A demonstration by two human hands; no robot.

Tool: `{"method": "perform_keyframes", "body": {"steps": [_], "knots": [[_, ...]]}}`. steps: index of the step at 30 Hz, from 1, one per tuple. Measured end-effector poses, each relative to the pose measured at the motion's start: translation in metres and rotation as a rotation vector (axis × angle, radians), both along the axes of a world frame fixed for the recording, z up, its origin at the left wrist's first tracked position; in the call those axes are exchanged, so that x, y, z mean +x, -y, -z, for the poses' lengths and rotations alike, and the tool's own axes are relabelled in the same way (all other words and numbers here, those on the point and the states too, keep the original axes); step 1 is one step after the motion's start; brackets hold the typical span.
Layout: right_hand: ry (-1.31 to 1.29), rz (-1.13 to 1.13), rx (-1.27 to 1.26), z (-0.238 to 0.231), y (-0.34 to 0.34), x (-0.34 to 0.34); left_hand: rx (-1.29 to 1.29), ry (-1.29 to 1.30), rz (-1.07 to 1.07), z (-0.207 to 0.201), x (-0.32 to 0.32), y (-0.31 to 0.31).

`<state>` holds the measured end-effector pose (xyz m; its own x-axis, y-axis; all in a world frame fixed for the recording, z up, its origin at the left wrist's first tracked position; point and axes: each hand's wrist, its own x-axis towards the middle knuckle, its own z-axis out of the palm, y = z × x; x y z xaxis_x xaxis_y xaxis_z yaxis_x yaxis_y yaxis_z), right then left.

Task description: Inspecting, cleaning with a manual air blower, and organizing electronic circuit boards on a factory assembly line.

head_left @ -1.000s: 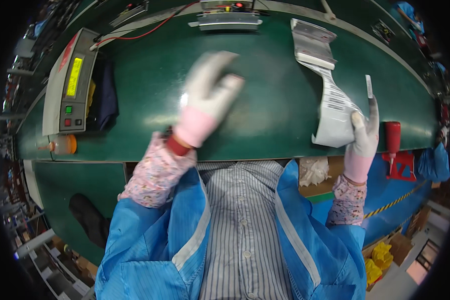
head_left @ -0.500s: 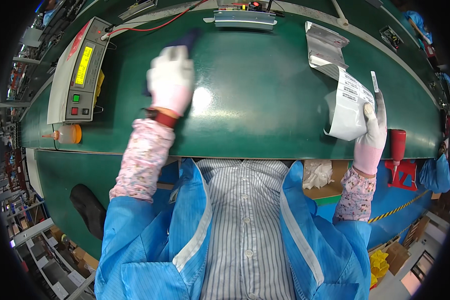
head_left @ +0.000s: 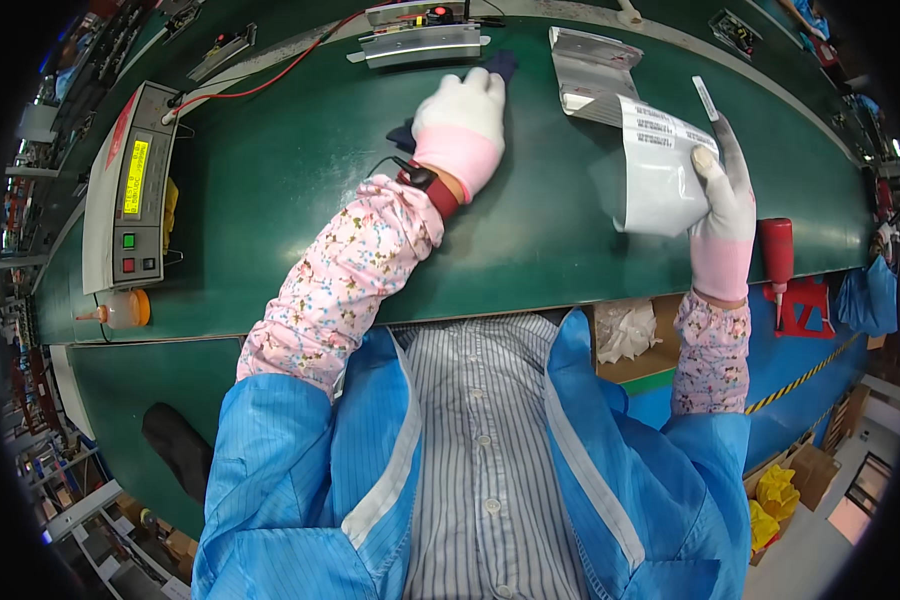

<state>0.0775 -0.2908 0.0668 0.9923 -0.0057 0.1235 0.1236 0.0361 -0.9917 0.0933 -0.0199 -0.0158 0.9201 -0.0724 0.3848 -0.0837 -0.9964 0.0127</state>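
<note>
Your left hand has slid to the frame's top, fingers flat on a dark cloth; your right hand still grips the silver bag.

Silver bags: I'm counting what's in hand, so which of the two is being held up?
The labelled silver bag in the right hand, raised off the belt. The other bag lies flat farther back, untouched.

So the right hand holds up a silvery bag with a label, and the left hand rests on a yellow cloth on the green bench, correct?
Nearly. In the head view the cloth under the left hand is dark blue, not yellow. The rest holds: the right hand holds up the silvery labelled bag over the green bench.
</note>
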Motion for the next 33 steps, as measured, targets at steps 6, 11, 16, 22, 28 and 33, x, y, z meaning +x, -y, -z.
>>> {"method": "perform_keyframes", "body": {"steps": [6,11,16,22,28,33], "knots": [[0.018,-0.051,-0.012,-0.001,0.004,0.022,-0.194,-0.363,0.381,-0.026,-0.086,0.096],[0.0,-0.12,0.0,-0.015,-0.002,0.019,-0.334,-0.303,0.507,-0.046,-0.075,0.1],[-0.054,-0.187,0.044,-0.013,0.003,0.037,-0.008,-0.015,0.193,-0.003,-0.041,0.101],[-0.093,-0.242,-0.011,-0.01,0.003,0.049,-0.369,-0.211,0.943,-0.01,-0.124,0.238],[-0.007,-0.261,-0.293,0.0,0.028,0.061,-0.528,-0.205,0.634,-0.013,-0.073,0.237],[-0.173,-0.163,-0.036,-0.019,-0.002,0.044,-0.223,-0.352,0.533,-0.003,-0.05,0.233]]}}
